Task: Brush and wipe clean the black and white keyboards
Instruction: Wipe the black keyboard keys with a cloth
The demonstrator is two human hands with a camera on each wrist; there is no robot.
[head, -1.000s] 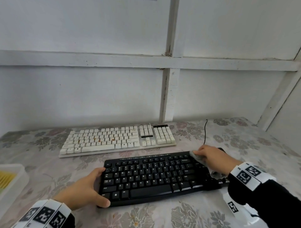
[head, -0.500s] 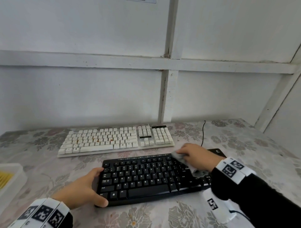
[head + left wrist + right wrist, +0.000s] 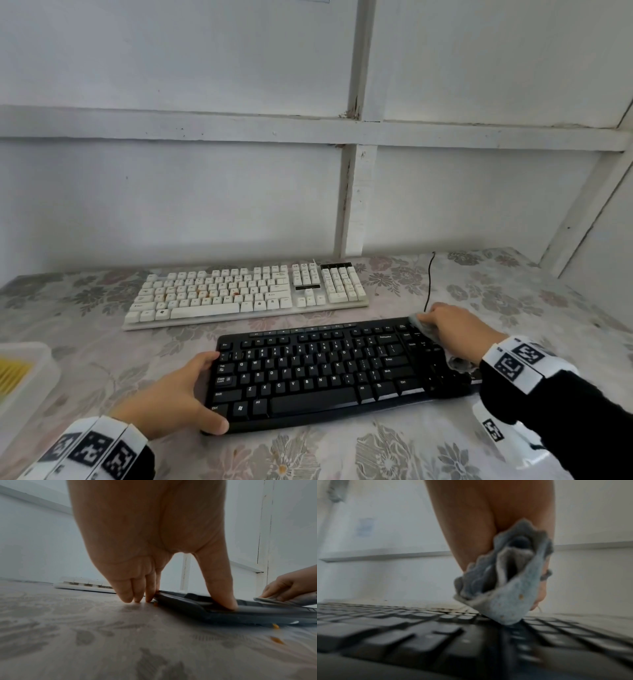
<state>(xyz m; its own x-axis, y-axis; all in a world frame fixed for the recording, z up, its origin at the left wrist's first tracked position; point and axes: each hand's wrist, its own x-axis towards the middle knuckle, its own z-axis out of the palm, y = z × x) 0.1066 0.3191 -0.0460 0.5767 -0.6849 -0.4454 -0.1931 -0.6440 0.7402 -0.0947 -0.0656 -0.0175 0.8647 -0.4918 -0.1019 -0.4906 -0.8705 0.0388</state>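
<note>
Sleeves: I see black long sleeves (image 3: 582, 421) on both arms.
Wristbands: white bands (image 3: 513, 363) with black square marker patterns at each wrist.
Hands: my hands (image 3: 171, 404) are bare.

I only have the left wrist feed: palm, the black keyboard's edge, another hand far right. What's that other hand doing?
Observer: The right hand presses a grey-blue cloth onto the black keyboard at its far right corner.
Operator: Cloth folded flat or bunched?
Observer: Bunched; the right wrist view shows folds gathered under the palm, with small tan specks on the fabric.
Operator: My view hides most of the left hand's grip. Where is it?
Observer: The left hand holds the keyboard's left end, thumb on the near corner, fingers against the left edge.
Operator: White keyboard being touched?
Observer: No. The white keyboard lies behind the black one, apart from both hands.
</note>
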